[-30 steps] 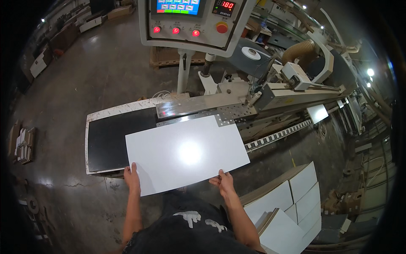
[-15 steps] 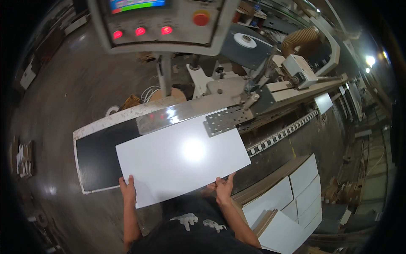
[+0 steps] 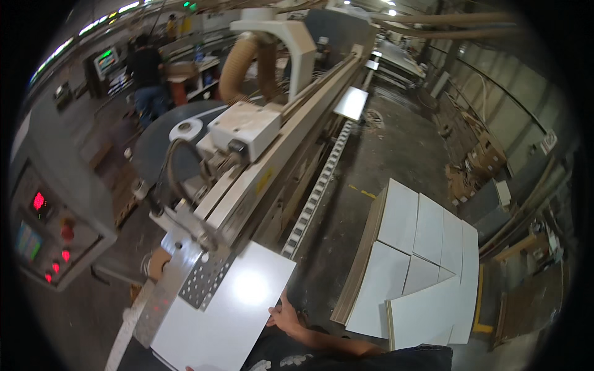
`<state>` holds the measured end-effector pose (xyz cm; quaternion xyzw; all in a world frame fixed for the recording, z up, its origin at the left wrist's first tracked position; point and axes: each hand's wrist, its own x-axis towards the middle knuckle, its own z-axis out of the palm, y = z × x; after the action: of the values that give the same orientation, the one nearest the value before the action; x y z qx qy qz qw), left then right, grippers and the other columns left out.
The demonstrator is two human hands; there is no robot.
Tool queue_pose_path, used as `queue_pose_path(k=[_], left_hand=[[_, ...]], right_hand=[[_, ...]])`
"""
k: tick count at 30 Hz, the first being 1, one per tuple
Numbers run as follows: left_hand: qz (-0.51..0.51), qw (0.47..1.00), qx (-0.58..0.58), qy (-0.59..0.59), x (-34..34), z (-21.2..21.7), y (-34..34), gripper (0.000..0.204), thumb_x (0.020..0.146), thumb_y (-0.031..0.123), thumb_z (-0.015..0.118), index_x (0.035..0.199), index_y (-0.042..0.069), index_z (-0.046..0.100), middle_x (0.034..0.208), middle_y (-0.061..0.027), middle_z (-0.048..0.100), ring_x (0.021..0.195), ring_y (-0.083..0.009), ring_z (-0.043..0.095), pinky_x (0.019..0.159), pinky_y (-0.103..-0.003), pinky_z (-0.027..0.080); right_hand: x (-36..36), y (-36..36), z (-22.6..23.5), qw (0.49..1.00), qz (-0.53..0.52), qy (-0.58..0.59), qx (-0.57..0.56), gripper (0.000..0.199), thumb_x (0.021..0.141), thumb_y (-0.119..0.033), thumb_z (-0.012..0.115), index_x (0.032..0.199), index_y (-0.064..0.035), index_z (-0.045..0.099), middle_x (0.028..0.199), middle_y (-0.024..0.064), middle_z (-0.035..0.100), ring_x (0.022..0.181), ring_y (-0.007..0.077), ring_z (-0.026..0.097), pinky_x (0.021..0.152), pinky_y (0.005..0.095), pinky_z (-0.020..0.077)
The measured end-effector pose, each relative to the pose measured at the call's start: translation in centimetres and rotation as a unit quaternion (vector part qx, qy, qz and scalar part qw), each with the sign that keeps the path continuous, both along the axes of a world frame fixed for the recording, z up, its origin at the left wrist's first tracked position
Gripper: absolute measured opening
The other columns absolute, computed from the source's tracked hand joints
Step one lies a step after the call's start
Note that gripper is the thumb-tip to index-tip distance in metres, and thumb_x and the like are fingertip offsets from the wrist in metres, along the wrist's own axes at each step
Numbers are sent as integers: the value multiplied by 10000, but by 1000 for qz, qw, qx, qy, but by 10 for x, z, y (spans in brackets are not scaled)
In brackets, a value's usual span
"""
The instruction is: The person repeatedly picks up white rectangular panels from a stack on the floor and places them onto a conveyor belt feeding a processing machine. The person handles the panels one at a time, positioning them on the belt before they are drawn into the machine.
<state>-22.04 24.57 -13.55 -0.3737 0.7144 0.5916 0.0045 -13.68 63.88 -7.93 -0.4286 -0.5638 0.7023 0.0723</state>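
Observation:
A white rectangular panel [image 3: 213, 331] lies on the infeed end of a long edge-banding machine [image 3: 266, 176], its far part beside a perforated metal plate [image 3: 203, 281]. My right hand [image 3: 284, 315] is closed on the panel's right edge, thumb on top and the other fingers partly hidden beneath. Only a fingertip of my left hand [image 3: 189, 368] shows at the bottom of the picture, over the panel's near edge; the rest is cut off.
Stacked white panels [image 3: 396, 272] stand to my right, the top one askew. A toothed conveyor track [image 3: 318, 191] runs forward, another white panel [image 3: 351, 103] farther along it. A control box [image 3: 55, 229] with red lights is at left. Beyond it stands a person [image 3: 148, 77].
My view has swung right and up along the machine, so the control box now sits at the left. The panel remains against the perforated plate, and my left hand has nearly left the picture.

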Motion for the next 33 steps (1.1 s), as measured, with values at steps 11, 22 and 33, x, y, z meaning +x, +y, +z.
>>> queue_pose_path(k=[11, 22, 33], left_hand=[[-262, 956, -131, 6, -14, 3, 85, 691, 1017, 309, 550, 1440, -175, 297, 1424, -321, 468, 1231, -374, 517, 1099, -402, 376], [-194, 951, 233, 57, -42, -6, 205, 466, 1070, 264, 446, 1438, 14, 308, 1387, -228, 494, 1194, -350, 550, 1005, -468, 469], [-415, 877, 241, -29, -41, 72, 279, 478, 1025, 312, 552, 1368, -6, 458, 1224, -132, 592, 1031, -242, 602, 897, -376, 518]], right_hand=[[-4, 103, -2, 999, 1, 0, 32, 887, 973, -200, 640, 1590, -89, 12, 841, 123, 688, 620, 168, 667, 519, 287, 541], [69, 71, -65, 997, -44, -59, -6, 462, 983, -351, 640, 1310, -43, 534, 882, 60, 678, 650, 121, 623, 538, 263, 515], [315, -47, -157, 987, -138, 26, 76, 489, 929, -532, 629, 1179, -113, 595, 990, 113, 681, 742, 230, 676, 657, 366, 546]])
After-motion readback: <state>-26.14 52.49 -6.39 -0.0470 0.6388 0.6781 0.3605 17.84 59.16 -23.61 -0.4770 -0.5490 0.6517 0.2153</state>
